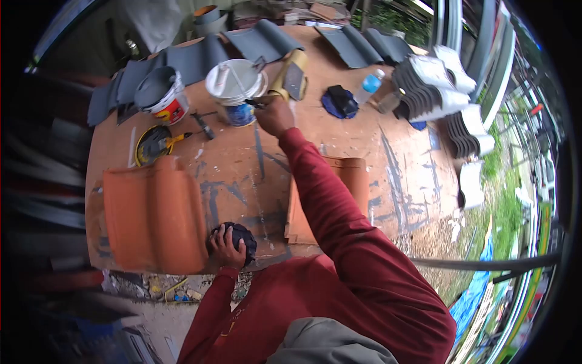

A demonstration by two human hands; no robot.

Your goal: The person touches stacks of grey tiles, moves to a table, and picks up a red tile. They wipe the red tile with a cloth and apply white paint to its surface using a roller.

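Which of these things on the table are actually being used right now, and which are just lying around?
In use:
right hand at paint tin
left hand on black cloth
orange tile

Lying about:
water bottle
grey tiles
second bucket

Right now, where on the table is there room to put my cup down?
Bare board lies between the left orange tile and the second orange tile, under the reaching right hand. More bare board lies right of that tile. The far edge is crowded: two paint buckets, a water bottle, grey tiles. The left hand rests on a dark bundle.
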